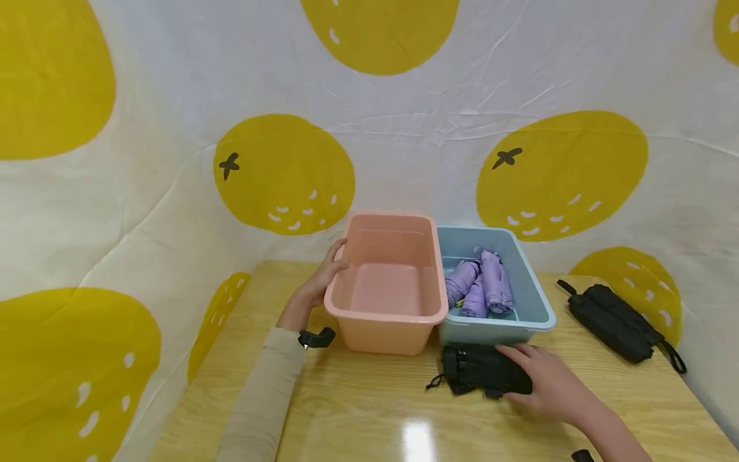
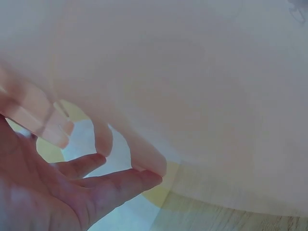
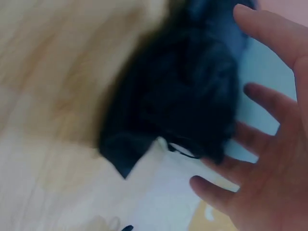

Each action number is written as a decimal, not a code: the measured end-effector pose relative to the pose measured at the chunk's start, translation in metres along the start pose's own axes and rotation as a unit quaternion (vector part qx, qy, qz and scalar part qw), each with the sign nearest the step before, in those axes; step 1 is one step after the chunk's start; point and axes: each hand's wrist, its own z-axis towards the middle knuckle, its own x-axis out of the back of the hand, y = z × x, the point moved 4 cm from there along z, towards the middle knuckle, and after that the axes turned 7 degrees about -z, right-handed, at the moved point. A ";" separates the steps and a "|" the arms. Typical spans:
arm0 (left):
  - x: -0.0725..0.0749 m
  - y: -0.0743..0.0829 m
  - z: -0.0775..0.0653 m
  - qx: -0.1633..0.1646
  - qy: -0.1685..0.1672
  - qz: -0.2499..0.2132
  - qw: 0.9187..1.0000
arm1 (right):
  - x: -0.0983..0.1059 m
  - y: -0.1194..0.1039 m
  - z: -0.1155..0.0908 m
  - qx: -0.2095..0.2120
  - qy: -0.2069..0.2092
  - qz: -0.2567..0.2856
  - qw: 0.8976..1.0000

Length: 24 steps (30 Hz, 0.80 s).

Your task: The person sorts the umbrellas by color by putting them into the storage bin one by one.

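Note:
My left hand [image 1: 328, 273] holds the left rim of a pink plastic basin [image 1: 385, 333], with nothing inside the basin. In the left wrist view, fingertips [image 2: 153, 178] touch its glossy outer wall. My right hand [image 1: 545, 382] is around the right end of a folded black umbrella [image 1: 476, 366], which lies on the table in front of a light blue basin [image 1: 491, 330]. Its fingers are spread beside the umbrella in the right wrist view, where the cloth is blurred. Three rolled purple umbrellas [image 1: 496, 282] lie in the blue basin.
A second folded black umbrella [image 1: 614, 321], with a strap loop at each end, lies on the right of the wooden table [image 1: 358, 410]. White cloth [image 1: 404, 160] with yellow fruit prints hangs behind the basins and along the sides.

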 end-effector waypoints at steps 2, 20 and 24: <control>-0.001 -0.001 -0.001 0.003 0.006 -0.003 1.000 | -0.004 0.002 0.001 0.008 -0.013 -0.014 1.000; -0.001 -0.005 -0.002 -0.002 0.007 -0.013 1.000 | -0.034 -0.010 0.016 0.125 -0.004 -0.103 0.987; 0.001 -0.004 -0.002 0.000 0.011 -0.005 1.000 | -0.035 -0.012 0.015 0.149 0.008 -0.107 0.983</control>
